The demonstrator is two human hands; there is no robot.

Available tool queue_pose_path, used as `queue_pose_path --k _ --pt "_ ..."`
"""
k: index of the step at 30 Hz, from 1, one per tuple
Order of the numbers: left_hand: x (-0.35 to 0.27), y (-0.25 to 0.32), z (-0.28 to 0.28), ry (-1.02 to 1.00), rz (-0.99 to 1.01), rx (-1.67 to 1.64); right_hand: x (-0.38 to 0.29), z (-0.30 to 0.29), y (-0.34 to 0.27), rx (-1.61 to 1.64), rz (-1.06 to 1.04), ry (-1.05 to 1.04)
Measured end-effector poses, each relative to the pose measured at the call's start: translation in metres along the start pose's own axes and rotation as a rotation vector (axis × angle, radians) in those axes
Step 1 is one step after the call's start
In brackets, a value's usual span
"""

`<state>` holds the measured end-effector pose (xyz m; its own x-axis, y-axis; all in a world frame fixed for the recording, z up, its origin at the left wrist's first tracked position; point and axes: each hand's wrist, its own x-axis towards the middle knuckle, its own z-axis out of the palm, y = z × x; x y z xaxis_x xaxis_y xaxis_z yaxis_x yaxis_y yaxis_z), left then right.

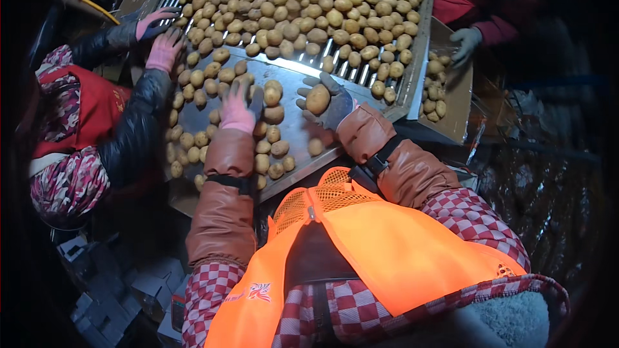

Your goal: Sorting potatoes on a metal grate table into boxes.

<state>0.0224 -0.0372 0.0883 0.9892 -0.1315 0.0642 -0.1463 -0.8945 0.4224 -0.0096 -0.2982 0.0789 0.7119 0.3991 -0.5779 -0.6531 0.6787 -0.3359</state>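
Note:
My left hand point(240, 106), in a pink glove with grey fingers, lies palm down over potatoes point(211, 87) on the metal tray point(295, 75). Its fingers and thumb are apart, and what lies beneath the palm is hidden. On the upturned palm of my right hand point(336, 106) rests a single potato point(318, 99), with the gloved fingers curled loosely around it. Just below that hand a lone potato point(316, 147) is near the tray's front edge. More potatoes point(271, 147) sit to the right of my left forearm.
Beyond the tray, a roller conveyor point(355, 65) carries a heap of potatoes point(309, 5). At left, a co-worker's gloved hands point(163, 50) reach to its edge. At right, another person's gloved hand point(466, 46) touches a cardboard box point(457, 101) of potatoes. White boxes point(157, 282) lie lower left.

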Motion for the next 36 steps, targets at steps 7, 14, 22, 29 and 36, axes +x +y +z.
queue_pose_path --k 7,14,22,29,36 --pt "-0.119 -0.037 0.001 -0.158 -0.039 0.301 -0.076 -0.1 -0.067 -1.28 -1.216 0.364" --pt "-0.138 0.011 0.001 -0.001 -0.412 0.338 -0.148 -0.158 -0.118 -0.049 -0.67 0.411" --pt "-0.122 0.002 0.003 -0.184 -0.138 0.102 -0.012 -0.033 -0.055 -0.613 -0.326 0.018" --pt "-0.173 -0.047 -0.013 0.002 -0.222 0.082 0.043 0.065 -0.096 -1.961 -0.814 0.595" --pt "-0.076 -0.05 -0.011 0.175 -0.305 -0.081 0.051 -0.002 -0.051 -1.919 -0.836 0.439"
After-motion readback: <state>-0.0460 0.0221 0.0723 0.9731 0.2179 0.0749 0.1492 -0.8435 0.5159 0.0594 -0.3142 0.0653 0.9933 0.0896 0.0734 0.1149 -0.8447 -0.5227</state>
